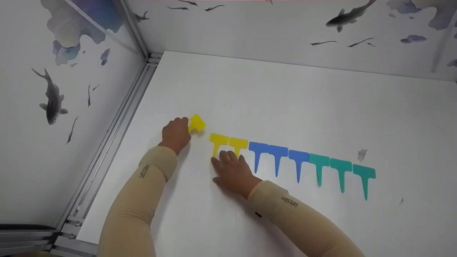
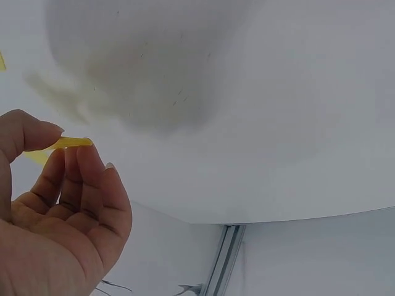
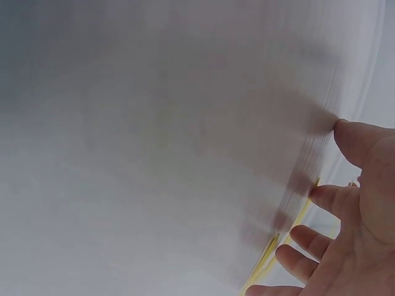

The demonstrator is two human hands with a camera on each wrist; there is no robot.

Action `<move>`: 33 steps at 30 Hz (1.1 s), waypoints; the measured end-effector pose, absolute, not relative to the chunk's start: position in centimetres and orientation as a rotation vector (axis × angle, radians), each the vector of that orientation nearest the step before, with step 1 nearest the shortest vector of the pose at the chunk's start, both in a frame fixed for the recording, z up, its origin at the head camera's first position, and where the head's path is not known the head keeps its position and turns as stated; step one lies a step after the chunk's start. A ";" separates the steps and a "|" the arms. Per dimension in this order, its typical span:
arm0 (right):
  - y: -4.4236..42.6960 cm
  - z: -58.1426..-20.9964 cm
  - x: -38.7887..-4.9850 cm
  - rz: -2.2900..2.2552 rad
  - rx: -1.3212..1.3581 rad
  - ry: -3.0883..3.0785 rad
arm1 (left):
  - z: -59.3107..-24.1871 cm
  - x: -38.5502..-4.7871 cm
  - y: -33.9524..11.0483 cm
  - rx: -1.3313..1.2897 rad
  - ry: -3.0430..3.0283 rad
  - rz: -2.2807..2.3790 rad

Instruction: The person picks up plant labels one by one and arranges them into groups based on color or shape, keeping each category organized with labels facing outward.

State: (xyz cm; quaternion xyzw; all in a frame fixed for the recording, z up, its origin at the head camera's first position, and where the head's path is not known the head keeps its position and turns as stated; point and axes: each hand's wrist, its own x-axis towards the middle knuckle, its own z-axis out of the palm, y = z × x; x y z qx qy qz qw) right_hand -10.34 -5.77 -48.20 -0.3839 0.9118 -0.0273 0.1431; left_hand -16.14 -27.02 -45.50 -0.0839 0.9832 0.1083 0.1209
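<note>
My left hand (image 1: 176, 134) pinches a yellow T-shaped plant label (image 1: 197, 123) between thumb and fingers, just above the table. In the left wrist view the held label (image 2: 75, 142) shows nearly edge-on. My right hand (image 1: 234, 175) rests with spread fingers over the lower stems of two yellow plant labels (image 1: 219, 138) lying side by side; its fingertips cover part of the stems. From there the row runs right with three blue plant labels (image 1: 278, 150) and three green plant labels (image 1: 341, 165), heads up and stems toward me.
The white table (image 1: 271, 96) meets a printed back wall (image 1: 250, 32) with fish drawings. A metal rail (image 1: 139, 85) borders its left side, beside another printed wall (image 1: 25, 142). A small grey mark (image 1: 362, 154) shows above the green labels.
</note>
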 end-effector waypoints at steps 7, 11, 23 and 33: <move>-5.8 -48.2 -10.5 -0.080 -1.091 2.615 | -45.6 -15.0 -26.7 -0.238 2.827 0.316; -5.8 -48.2 -10.5 -0.090 -1.075 2.606 | -45.7 -14.6 -26.6 -0.234 2.814 0.320; -5.9 -48.2 -10.5 0.011 -1.116 2.638 | -45.8 -13.8 -26.1 -0.237 2.798 0.316; -5.9 -48.4 -10.4 -0.016 -1.097 2.619 | -46.3 -13.2 -25.9 -0.251 2.780 0.322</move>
